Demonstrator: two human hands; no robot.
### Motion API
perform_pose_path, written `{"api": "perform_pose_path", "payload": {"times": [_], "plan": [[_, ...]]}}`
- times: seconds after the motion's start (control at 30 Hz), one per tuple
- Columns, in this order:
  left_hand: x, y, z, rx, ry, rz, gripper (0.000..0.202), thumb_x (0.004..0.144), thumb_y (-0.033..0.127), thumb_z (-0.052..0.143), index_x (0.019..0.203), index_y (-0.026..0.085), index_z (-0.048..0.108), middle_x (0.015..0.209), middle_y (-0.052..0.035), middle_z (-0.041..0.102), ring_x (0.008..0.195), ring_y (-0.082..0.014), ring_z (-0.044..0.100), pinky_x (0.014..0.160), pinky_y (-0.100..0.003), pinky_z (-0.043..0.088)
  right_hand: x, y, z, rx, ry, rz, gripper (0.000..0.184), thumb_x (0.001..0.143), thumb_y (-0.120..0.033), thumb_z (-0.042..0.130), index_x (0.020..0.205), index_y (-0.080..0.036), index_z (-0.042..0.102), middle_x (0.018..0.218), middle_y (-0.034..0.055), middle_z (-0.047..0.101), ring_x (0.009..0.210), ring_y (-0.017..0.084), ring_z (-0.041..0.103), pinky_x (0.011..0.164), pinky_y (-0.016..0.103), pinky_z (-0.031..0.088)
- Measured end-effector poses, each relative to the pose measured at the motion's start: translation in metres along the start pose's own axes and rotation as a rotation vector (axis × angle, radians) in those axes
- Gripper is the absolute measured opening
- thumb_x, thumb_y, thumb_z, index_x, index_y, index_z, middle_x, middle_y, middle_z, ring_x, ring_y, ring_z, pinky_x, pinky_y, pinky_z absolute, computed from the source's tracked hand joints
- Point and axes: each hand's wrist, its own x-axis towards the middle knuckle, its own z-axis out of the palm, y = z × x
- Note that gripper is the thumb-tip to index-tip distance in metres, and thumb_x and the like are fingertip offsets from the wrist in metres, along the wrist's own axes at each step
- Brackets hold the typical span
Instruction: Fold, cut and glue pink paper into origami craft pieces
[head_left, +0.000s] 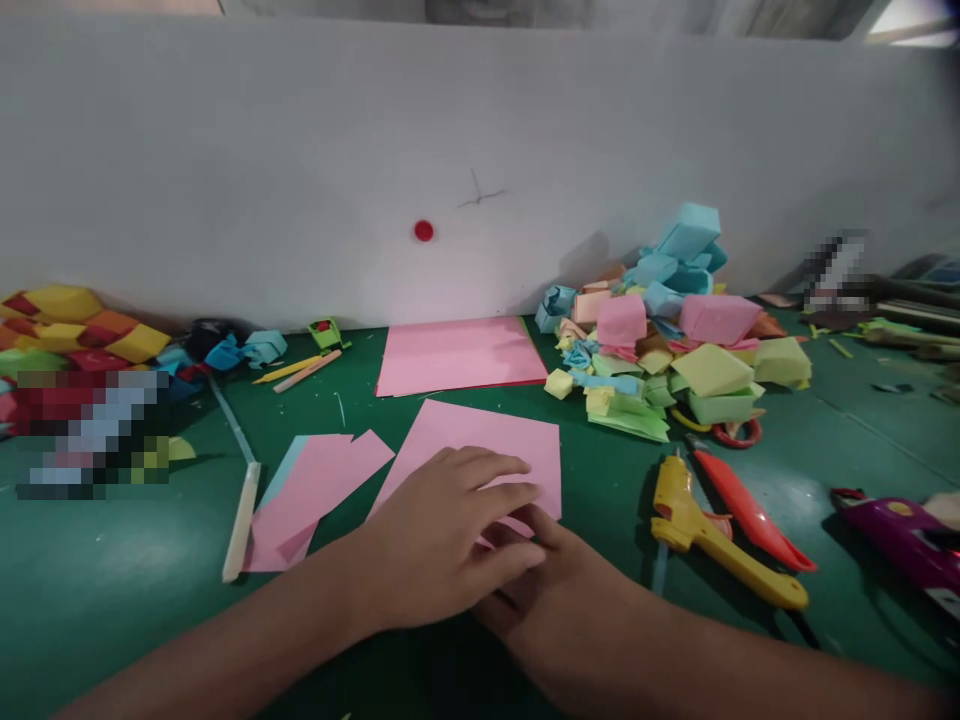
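Observation:
My left hand (442, 530) reaches over a sheet of pink paper (450, 435), its fingers apart and slightly bent, touching or nearly touching my other hand. My right hand (555, 590) is just below and to the right, partly covered by the left one. Most of its fingers are hidden, so whether they hold anything does not show. The pink sheet lies flat on the green table, its near part under my hands. Left of it are cut pink paper pieces (322, 490) with a light blue edge showing.
A knife with a pale handle (244, 525) lies at left. Behind are stacked pink sheets (461, 355) and two pencils (307, 370). Folded paper pieces (660, 330) pile up right, near a yellow glue gun (712, 540), red-handled tool (750, 510) and purple tool (892, 540). A white wall (300, 150) stands behind.

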Motion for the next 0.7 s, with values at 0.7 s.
{"api": "perform_pose_path", "payload": {"times": [0.7], "plan": [[0.049,0.003,0.022,0.22,-0.04,0.409,0.02,0.102,0.027,0.056,0.095,0.023,0.074,0.102,-0.0001,0.077,0.096,-0.0189,0.066,0.089,-0.033,0.049,0.0,-0.003,0.009,0.011,-0.104,0.092,0.054,0.084,-0.017,0.058,0.137,-0.016,0.057,0.121,0.0164,0.071,0.093,0.031,0.069,0.063,0.038,0.05]]}}
